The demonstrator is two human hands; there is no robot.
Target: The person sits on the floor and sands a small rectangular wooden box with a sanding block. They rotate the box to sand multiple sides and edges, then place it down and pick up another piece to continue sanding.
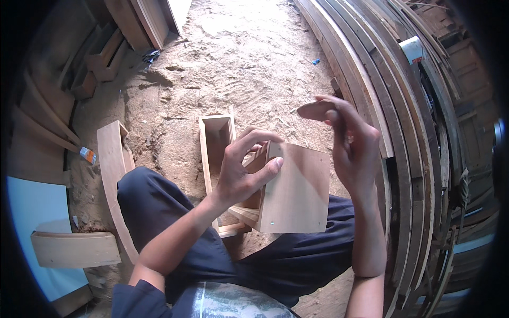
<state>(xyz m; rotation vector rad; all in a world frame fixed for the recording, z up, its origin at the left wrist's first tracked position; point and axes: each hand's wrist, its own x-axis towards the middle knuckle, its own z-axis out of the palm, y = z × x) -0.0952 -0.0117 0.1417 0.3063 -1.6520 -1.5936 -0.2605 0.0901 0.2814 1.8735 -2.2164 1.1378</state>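
A pale wooden box [296,185] stands tilted between my legs, its broad end panel facing up toward me. My left hand [238,169] is closed on the panel's upper left edge, thumb on the outer face and fingers curled over the rim. To the right of the box and apart from it, my right hand [354,140] is raised. Its thumb and fingers are pinched on a thin, flat brown piece [314,110], perhaps folded sandpaper; shadow hides its details. Beneath and beyond the box lies another open wooden box [202,143], long and narrow.
A long wooden box [110,159] lies left of my knee. Further left are a curved-looking wooden piece [77,250] on a light-blue sheet [37,204] and a small orange-and-white packet [88,155]. Stacked boards [392,106] run along the right. Sawdust covers the ground [238,63].
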